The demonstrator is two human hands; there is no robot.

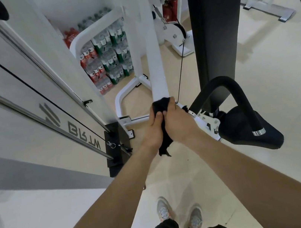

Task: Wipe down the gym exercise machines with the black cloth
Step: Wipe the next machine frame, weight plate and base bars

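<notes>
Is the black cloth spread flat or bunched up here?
Bunched. The black fabric cloth is wadded between left hand and right hand on the white metal bar, a ragged end dangling below.

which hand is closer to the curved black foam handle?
Right. The right hand grips the black cloth on the white bar, next to the foam handle. The left hand holds the cloth's far side, beyond the right hand.

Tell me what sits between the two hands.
The black cloth: the left hand and right hand both grip it at the near end of the white bar, its tail hanging below them. The head view shows this.
</notes>
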